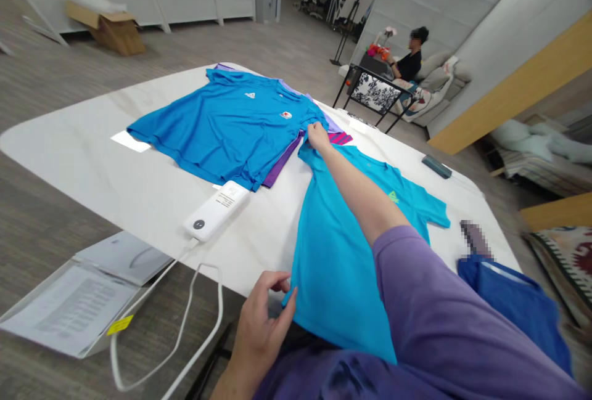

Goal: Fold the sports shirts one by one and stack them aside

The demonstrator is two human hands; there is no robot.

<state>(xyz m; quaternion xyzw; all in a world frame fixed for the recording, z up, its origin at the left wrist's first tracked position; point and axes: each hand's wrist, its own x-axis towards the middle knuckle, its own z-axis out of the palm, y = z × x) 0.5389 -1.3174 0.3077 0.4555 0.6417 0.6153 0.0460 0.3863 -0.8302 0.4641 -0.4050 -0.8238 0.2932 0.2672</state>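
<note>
A turquoise T-shirt [345,252] with a small yellow-green logo lies across the near side of the white table, its hem hanging at the front edge. My right hand [318,136] reaches over it and is closed on the cloth at its far left sleeve. At the lower left corner of the hem, my left hand [264,320] pinches the edge between thumb and fingers. Left of my right hand, a blue T-shirt [222,119] with white logos is spread out. Purple cloth [283,163] shows from under it.
A white power bank [217,210] with a white cable sits at the table's [60,141] near edge. An open folder of papers [87,301] is below. A dark case [436,166] and a dark blue garment [518,307] are at right. A person [409,61] sits beyond.
</note>
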